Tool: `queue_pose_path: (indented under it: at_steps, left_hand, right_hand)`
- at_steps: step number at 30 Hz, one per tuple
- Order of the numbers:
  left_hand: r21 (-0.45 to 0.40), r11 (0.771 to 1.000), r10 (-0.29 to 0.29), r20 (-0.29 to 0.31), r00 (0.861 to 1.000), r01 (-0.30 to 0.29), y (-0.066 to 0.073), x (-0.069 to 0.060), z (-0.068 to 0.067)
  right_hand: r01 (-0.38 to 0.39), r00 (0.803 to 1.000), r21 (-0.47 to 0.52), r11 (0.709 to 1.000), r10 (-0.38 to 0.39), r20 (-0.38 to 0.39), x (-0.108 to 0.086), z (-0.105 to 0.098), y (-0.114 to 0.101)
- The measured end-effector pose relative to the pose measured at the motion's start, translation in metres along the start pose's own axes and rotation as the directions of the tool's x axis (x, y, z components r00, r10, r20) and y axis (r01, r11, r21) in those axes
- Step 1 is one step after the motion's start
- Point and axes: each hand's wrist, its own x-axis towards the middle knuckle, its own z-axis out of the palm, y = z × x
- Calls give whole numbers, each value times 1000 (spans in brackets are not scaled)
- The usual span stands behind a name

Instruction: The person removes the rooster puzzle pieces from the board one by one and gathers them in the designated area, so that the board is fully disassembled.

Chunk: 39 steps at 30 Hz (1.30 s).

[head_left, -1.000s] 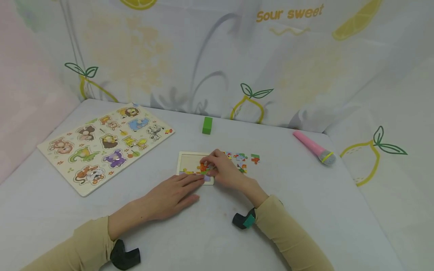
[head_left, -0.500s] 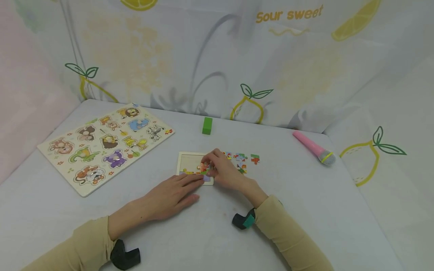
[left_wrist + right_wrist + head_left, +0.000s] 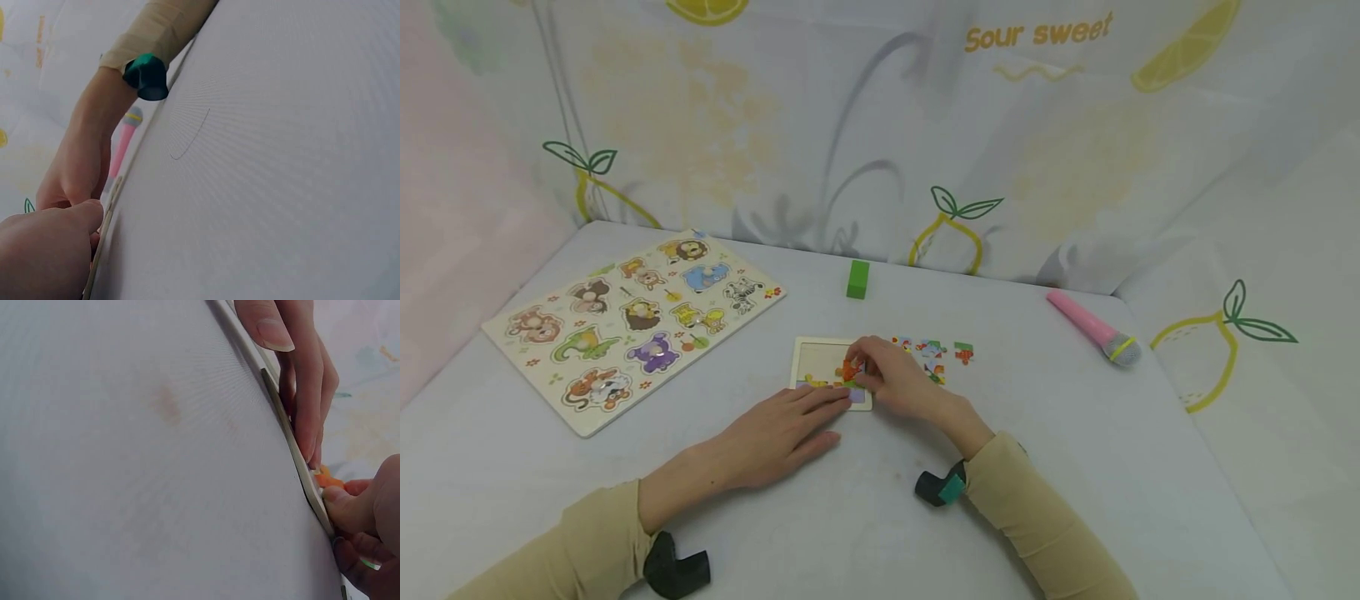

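A small wooden jigsaw tray point(image 3: 827, 341) lies on the white table, with pieces along its lower part. My left hand point(image 3: 782, 435) rests its extended fingers on the tray's near edge. At the tray's right side, my right hand point(image 3: 901, 382) pinches an orange jigsaw piece point(image 3: 850, 370) between thumb and fingers. In the right wrist view the orange piece point(image 3: 330, 480) shows just past the thumb, close over the tray; its lower part is hidden. Several loose jigsaw pieces point(image 3: 934, 372) lie right of the tray, partly behind the right hand.
A large animal peg puzzle board point(image 3: 625, 392) lies on the left. A green block point(image 3: 858, 279) stands behind the tray. Far right lies a pink toy microphone point(image 3: 1090, 325). A lemon-print curtain point(image 3: 1052, 167) borders the table's back.
My right hand's fingers have shifted slightly down and closer over the tray, and the orange jigsaw piece has tilted a little in their pinch. The left hand stays in place.
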Motion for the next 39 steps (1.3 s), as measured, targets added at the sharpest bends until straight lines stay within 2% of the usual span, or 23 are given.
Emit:
queue_pose_path:
  at_steps: [10,14,17,22,30,36,39]
  left_hand:
    - [9,1000,6,1,1000,-6,-1,1,1]
    - [4,1000,8,1,1000,-8,0,1,2]
    - [1,1000,9,2,1000,-9,0,1,2]
    - [3,1000,13,0,1000,-13,1,2,2]
    - [18,1000,25,-26,999,-25,-1,1,2]
    - [20,1000,21,-21,1000,-21,-2,0,1]
    - [15,1000,20,-20,1000,-20,-2,0,1]
  right_hand:
    - [-10,1000,13,1000,10,-20,0,0,-1]
    - [17,998,43,999,-14,-66,-2,-4,0]
    - [8,992,94,996,4,-123,-8,-13,2]
    - [-77,980,156,985,104,-172,-25,-39,15]
    - [-157,958,120,980,181,-224,-66,-79,48]
    - [-279,925,96,955,294,-238,-89,-88,71]
    - [-317,916,88,944,329,-228,-95,-87,78]
